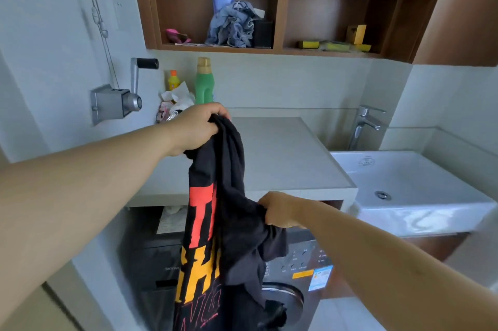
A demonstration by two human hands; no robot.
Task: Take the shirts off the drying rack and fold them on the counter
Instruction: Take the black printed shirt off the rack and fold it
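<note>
A black shirt (229, 225) with red and yellow lettering hangs bunched in front of the grey counter (283, 155). My left hand (196, 129) grips its top end, raised above the counter's left side. My right hand (277, 209) grips a fold of the cloth lower down, at the counter's front edge. The shirt's lower part dangles in front of the washing machine (296, 276). No drying rack is in view.
A green bottle (204, 85), a yellow bottle (173, 79) and crumpled items stand at the counter's back left. A white sink (404, 185) with a tap (363, 125) lies to the right. A wall crank (129, 93) is on the left. Shelves above hold cloths (231, 25) and sponges.
</note>
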